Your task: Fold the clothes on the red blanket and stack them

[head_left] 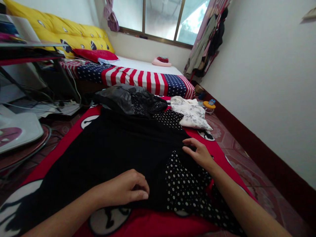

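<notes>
A black garment [118, 144] lies spread flat, with white-dotted black cloth [181, 181] at its right side and a smaller dotted piece [170, 118] further up. My left hand [128, 187] rests low on the black part, its fingers curled down and thumb close to the fingertips. Whatever cloth is between them is hard to make out against the black. Over the garment's right edge, just above the dotted cloth, my right hand [198, 154] has its fingers and thumb apart. Under the garment is a red blanket [153, 223] with white circles.
Beyond the garment lie a dark shiny clothing pile [130, 98] and a white patterned garment [191, 112]. A bed [138, 79] stands under the window. At left are a desk [32, 49] and a pale plastic seat [18, 131]. A small orange-topped stool [209, 104] stands near the right wall.
</notes>
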The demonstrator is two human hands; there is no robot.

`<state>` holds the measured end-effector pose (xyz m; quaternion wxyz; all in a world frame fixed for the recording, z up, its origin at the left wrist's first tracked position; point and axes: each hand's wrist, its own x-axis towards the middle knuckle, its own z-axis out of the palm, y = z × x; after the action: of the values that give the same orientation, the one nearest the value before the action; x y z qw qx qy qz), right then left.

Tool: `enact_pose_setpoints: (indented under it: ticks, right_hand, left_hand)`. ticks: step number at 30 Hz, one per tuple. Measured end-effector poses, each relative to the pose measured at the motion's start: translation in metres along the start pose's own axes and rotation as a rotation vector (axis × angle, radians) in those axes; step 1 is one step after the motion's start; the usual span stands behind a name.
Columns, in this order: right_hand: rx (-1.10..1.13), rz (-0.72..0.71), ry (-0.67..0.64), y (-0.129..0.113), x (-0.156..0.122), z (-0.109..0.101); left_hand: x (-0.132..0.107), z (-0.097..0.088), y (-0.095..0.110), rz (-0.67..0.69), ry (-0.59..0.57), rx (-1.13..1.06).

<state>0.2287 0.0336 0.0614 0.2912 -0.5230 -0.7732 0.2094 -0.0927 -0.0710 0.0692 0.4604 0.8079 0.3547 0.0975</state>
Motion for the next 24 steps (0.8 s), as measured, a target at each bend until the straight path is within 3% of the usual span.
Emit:
enact_pose_setpoints:
  ticks: [4, 7, 10, 12, 18, 24]
  right_hand:
    - [0.138, -0.167, -0.343, -0.04, -0.029, 0.019]
    - [0.15, -0.104, -0.572, -0.047, -0.043, 0.024]
    - [0.129, -0.003, -0.851, -0.046, -0.042, 0.016]
    - [0.134, 0.013, -0.95, -0.046, -0.034, 0.009]
    - [0.063, 0.061, -0.739, -0.045, -0.015, 0.011]
    - [0.135, 0.013, -0.787, -0.053, -0.03, 0.024]
  left_hand:
    - [0.001, -0.01, -0.036, -0.002, 0.287, 0.123]
    - [-0.01, -0.018, -0.072, -0.069, 0.521, 0.378]
    - [-0.03, -0.024, -0.097, -0.133, 0.568, 0.551]
    - [-0.046, -0.027, -0.106, -0.171, 0.561, 0.598]
    - [-0.119, -0.037, -0.126, -0.423, 0.671, 0.636]
    - [-0.194, -0.024, -0.115, -0.723, 0.889, 0.619]
